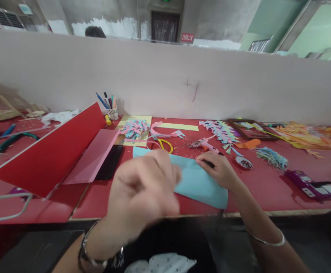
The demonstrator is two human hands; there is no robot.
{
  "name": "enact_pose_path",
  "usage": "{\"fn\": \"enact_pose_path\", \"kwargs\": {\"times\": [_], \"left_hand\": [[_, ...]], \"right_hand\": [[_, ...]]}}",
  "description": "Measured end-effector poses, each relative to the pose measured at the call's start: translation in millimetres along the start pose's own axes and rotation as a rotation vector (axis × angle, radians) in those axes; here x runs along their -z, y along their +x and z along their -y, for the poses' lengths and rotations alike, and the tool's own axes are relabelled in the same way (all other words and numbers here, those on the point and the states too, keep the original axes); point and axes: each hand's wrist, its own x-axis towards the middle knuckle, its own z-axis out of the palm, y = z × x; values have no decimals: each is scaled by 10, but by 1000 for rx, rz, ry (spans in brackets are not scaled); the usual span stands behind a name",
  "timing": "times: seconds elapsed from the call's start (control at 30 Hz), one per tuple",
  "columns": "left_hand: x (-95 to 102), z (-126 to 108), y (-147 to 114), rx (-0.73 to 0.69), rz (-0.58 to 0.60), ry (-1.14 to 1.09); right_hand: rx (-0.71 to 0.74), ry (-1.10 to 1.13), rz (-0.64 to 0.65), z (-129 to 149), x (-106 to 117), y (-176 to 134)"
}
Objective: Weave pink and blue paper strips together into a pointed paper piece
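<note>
My left hand is raised close to the camera, curled into a fist and a little blurred; no object sticks out of it. Beneath it, a light blue sheet of paper lies on the red table, partly covered from view. My right hand rests at the sheet's upper right edge, fingers closed around a slim dark object whose kind I cannot make out. Just beyond are a pink glue gun and yellow-handled scissors.
An open red folder stands at left beside pink paper and a black phone. Fringed paper strips, a pen cup and a wooden frame line the back. A purple device with a cable sits right. A white partition rises behind.
</note>
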Motion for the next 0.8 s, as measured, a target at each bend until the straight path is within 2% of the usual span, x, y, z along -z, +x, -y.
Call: {"fn": "enact_pose_path", "kwargs": {"times": [0.1, 0.13, 0.27, 0.37, 0.53, 0.67, 0.8], "left_hand": [[-161, 269, 285, -43, -20, 1], [-209, 359, 327, -67, 6, 95], [-304, 598, 283, -102, 298, 184], [-264, 616, 221, -83, 357, 173], [-162, 579, 262, -84, 438, 116], [-65, 680, 260, -48, 506, 111], [88, 799, 213, -16, 560, 138]], "right_hand": [[118, -22, -21, 113, 35, 54], [159, -28, -28, 153, 45, 74], [248, -92, -62, 278, 54, 158], [291, -191, -106, 336, 3, 239], [426, -296, -104, 417, -136, 390], [382, -221, -95, 302, -131, 379], [276, -261, -85, -30, 21, 221]]}}
